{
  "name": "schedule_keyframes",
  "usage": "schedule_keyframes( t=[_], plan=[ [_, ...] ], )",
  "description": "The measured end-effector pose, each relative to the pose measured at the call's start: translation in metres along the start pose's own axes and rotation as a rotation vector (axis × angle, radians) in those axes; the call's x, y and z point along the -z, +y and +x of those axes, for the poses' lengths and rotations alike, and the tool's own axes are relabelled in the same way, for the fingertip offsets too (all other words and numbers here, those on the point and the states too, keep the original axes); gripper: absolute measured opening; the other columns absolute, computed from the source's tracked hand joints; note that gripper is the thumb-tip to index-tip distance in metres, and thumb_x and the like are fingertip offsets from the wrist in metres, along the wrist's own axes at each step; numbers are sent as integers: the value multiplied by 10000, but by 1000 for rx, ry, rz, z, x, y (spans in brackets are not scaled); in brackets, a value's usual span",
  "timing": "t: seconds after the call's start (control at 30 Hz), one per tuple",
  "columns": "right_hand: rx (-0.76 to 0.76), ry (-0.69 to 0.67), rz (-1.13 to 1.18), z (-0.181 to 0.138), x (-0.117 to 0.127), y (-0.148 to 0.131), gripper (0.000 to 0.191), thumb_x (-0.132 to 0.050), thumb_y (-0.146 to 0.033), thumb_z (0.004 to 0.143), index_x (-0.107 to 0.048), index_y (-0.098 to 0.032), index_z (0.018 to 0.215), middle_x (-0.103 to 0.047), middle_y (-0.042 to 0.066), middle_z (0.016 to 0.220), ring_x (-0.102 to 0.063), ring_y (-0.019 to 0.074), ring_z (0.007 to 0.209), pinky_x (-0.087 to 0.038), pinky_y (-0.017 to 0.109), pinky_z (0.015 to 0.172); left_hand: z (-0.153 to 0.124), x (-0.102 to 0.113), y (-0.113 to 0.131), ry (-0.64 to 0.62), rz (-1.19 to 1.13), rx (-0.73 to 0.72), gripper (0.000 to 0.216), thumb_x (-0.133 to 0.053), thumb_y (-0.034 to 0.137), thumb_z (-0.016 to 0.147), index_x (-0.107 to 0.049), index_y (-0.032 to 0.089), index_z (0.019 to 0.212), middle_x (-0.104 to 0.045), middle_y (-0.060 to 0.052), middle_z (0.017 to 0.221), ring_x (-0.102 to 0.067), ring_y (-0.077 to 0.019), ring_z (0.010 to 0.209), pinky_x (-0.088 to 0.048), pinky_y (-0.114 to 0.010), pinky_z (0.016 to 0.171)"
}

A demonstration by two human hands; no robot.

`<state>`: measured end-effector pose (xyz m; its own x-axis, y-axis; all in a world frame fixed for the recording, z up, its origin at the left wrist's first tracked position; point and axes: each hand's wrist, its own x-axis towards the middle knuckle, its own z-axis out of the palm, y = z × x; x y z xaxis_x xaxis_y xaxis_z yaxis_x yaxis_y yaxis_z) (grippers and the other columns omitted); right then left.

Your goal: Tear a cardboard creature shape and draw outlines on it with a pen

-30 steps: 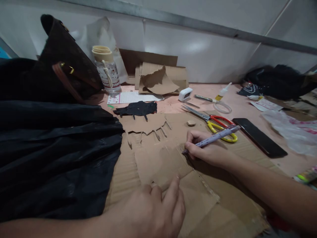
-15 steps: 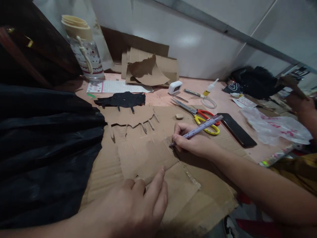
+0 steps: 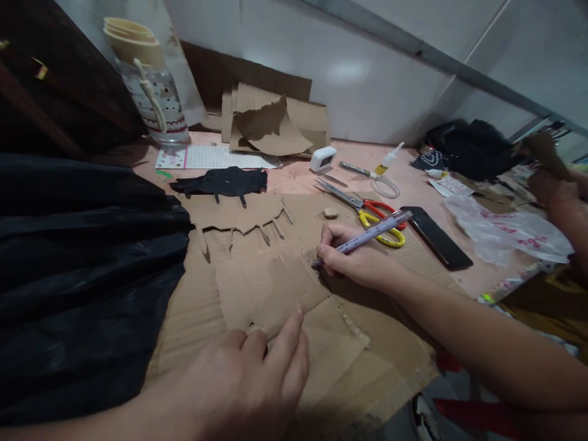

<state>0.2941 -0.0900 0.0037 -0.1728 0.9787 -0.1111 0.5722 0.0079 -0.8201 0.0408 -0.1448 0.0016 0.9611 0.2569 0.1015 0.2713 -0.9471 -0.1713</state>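
Observation:
My right hand [image 3: 342, 254] grips a lilac patterned pen [image 3: 374, 231], its dark tip down at the right edge of a taped piece of cardboard [image 3: 261, 285]. My left hand [image 3: 264, 370] lies on the near part of that cardboard, index finger stretched forward and the other fingers loosely bent, holding nothing. Under both is a larger cardboard sheet [image 3: 184, 331]. Beyond the taped piece, a jagged cutout edge with narrow prongs [image 3: 264, 233] shows. Scissors [image 3: 356, 205] with red and yellow handles lie just past my right hand, beside a small tan lump [image 3: 329, 213].
Black fabric [image 3: 82, 282] covers the left side. Behind lie a black cutout [image 3: 223, 182], folded cardboard [image 3: 280, 125], a bottle [image 3: 149, 86], a small white device [image 3: 323, 159] and a glue bottle [image 3: 386, 160]. A phone [image 3: 436, 239] and plastic bag [image 3: 509, 229] sit right, near another person's arm [image 3: 560, 205].
The whole view has shifted slightly, so things sit a little further left and higher. Both hands and the pen stay in nearly the same place on the cardboard.

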Motion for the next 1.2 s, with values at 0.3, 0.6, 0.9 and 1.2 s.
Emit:
schedule_keyframes(
  t=[0.3,0.6,0.9,1.2],
  plan=[
    [11,9,17,-1,2,2,240,-626,-369,838,-452,-241,731,-584,-38,537,-505,123,482,-357,241,463,1,1,1,6,13,-6,448,-476,100,909,-660,93,1318,-678,-214,1336,-708,-201,585,-527,-308,492],
    [224,206,-44,-2,13,-1,237,-581,-418,980,-660,-209,902,-694,26,761,-596,149,635,-445,277,578,-1,9,3,-16,-23,5,401,-535,146,923,-682,73,1289,-682,-250,1317,-706,-202,591,-510,-308,461],
    [244,398,-449,12,57,19,250,-542,-373,999,-676,-217,1141,-738,99,974,-673,257,874,-512,433,828,-12,4,2,-7,-17,27,438,-469,69,903,-681,105,1284,-706,-195,1314,-674,-184,563,-514,-299,460],
    [306,199,-672,53,56,40,156,-665,-298,916,-694,-224,1051,-680,101,1007,-629,275,940,-477,424,860,4,9,-1,-148,-10,61,528,-559,381,1002,-586,83,1437,-560,-287,1458,-745,-253,670,-579,-345,500]
  ],
)
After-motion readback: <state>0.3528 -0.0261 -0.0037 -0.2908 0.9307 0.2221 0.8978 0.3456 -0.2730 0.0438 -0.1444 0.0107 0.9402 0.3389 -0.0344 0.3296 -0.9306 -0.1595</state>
